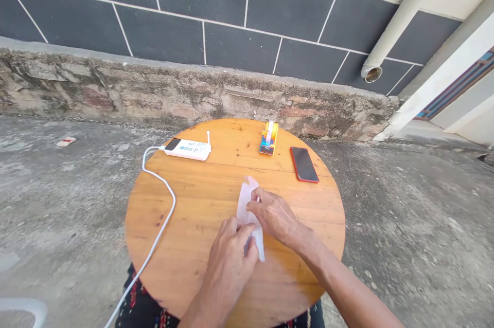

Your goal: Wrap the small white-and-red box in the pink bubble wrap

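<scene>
Thin white sheet [244, 204] on the round wooden table [185, 225], close to its middle, partly covered, with the long side running away from the body. Left hand [231, 253] over the near half, with a patch of white showing between thumb and forefinger; right hand [276, 217] at the right edge farther up, thumb and forefinger curled near each other (truly pinching or merely resting, impossible to say for either). For clean handling, judging by the flimsy look: steady the near end lightly with the left, work along the edge with the right, and press rather than tug, to avoid creasing or tearing. As for markings: on the white device [195, 150], blue characters too small to read with certainty; on the yellow tape holder [269, 139], a colourful label without legible wording; on the red-edged phone [304, 164], no visible brand.
</scene>
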The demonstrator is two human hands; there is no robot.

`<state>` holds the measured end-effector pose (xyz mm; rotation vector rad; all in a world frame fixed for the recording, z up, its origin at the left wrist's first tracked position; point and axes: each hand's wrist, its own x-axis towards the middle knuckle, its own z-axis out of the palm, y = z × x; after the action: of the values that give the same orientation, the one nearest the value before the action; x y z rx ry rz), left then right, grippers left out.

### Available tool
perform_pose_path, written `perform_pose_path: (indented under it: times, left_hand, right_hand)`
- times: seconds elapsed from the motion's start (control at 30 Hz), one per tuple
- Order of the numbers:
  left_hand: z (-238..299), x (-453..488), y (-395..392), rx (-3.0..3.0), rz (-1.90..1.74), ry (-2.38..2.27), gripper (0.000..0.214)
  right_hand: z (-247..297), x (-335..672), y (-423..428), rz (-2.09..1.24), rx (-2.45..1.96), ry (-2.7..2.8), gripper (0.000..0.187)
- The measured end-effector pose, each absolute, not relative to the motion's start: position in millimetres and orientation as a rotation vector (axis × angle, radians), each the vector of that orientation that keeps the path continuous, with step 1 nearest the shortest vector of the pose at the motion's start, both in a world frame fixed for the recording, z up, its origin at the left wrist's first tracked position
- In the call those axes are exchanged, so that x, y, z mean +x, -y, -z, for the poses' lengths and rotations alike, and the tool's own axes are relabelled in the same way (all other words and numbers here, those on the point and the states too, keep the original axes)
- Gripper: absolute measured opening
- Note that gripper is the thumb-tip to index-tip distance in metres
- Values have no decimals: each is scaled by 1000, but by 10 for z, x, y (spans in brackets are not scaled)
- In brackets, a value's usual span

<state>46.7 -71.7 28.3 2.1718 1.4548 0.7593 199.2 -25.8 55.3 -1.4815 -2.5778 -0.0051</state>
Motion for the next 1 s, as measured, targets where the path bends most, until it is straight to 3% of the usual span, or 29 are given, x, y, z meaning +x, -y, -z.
perform_pose_path:
  times: [0.6, 1.0]
  left_hand:
    - [-348, 465, 720, 2170, -708, -1446, 32]
    - [-352, 473, 755, 2157, -683, -1495, 29]
  right_hand:
    - [-403, 2038, 199, -320, -1335, 2453, 26]
    - [-508, 2068, 211, -300, -1409, 2411, 27]
